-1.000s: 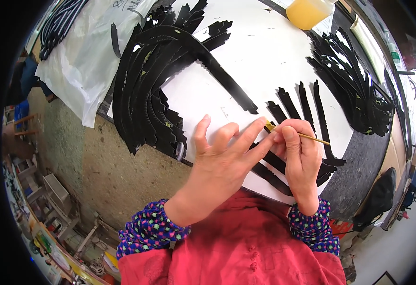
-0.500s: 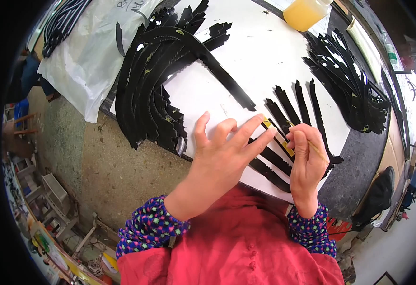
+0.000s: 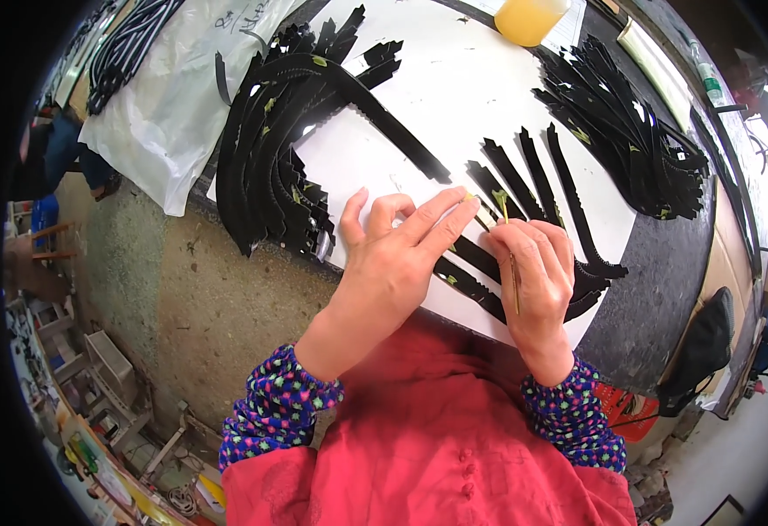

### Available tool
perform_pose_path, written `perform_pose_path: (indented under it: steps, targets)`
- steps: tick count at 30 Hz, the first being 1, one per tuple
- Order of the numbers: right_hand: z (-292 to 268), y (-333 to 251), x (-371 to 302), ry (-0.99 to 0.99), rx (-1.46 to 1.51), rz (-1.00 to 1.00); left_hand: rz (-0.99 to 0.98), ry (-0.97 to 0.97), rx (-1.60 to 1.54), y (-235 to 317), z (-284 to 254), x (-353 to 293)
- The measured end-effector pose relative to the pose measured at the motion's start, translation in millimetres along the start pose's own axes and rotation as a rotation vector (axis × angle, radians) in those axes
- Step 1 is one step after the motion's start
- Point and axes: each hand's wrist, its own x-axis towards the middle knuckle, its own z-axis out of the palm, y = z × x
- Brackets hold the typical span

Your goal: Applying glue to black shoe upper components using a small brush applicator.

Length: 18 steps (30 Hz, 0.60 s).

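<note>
On the white board (image 3: 480,83), my left hand (image 3: 388,254) rests with thumb and index fingertips together on a narrow yellow-edged strip (image 3: 486,210), its other fingers bent and apart. My right hand (image 3: 533,267), fingers closed, holds a thin wooden stick (image 3: 516,294). The stick's upper end meets a yellow-green smear (image 3: 500,199) on one of the black toothed strips (image 3: 511,175). Several such strips lie fanned out under and beside both hands. Under the left fingers, much of the yellow-edged strip is hidden.
A large heap of curved black strips (image 3: 257,149) lies at the left, one strip (image 3: 401,140) reaching toward my left hand. Another bundle (image 3: 620,131) lies at the right. A container of yellow liquid (image 3: 530,19) stands at the back. A white plastic bag (image 3: 169,105) hangs over the table's left edge.
My left thumb has closed in toward the index finger. My right hand has moved left, and the stick's upper end now shows above the fingers at a yellow-green smear. The whole view has shifted slightly.
</note>
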Motion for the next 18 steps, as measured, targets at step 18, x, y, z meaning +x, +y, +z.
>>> perform_pose_path:
  steps: [18]
  targets:
    - [-3,-2,2,-0.046,-0.006,0.020,0.055,0.122,0.134,6,-2,-40]
